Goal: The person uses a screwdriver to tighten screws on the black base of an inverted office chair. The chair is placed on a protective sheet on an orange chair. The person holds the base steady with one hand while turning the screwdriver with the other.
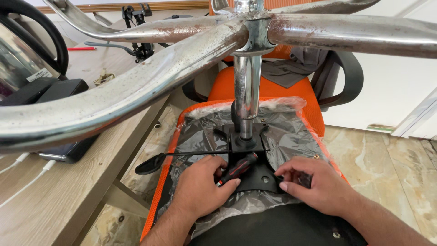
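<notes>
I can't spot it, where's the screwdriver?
In the head view, low centre: the red-and-black screwdriver is gripped in the left hand, just below the chair's black metal plate.

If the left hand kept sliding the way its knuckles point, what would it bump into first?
Probably the black mounting plate at the foot of the chrome column. The left hand, holding a red-and-black screwdriver, points up toward it; depth is hard to judge.

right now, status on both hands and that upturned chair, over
Left hand gripping red-and-black screwdriver. Right hand fingertips on black mounting plate under seat. Chrome chair base looms overhead; black lever juts left.
</notes>
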